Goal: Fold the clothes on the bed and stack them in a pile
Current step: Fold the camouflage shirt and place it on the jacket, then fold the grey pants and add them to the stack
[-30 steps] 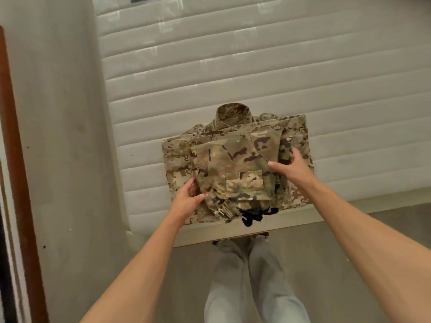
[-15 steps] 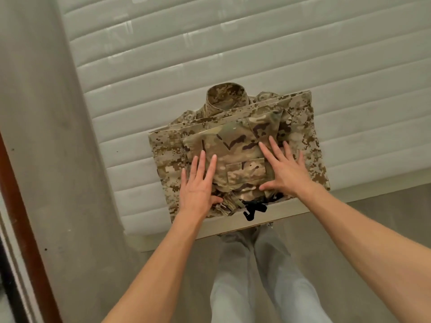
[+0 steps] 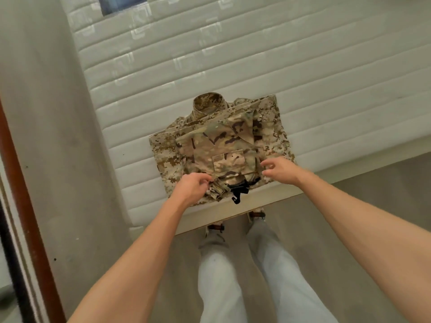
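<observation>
With the folded camouflage pile (image 3: 221,148) on the bed (image 3: 326,89) just beyond both hands, the left hand (image 3: 190,188) pinches its near hem, the right hand (image 3: 281,170) hovers loosely curled, empty; next likely tidying that straggling edge.

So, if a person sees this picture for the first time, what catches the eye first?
First the pile of folded camouflage clothes at the near edge of the white quilted mattress. Then the two bare hands at its front edge: the left hand at the bunched fabric, the right hand hovering with loosely curled fingers.
</observation>
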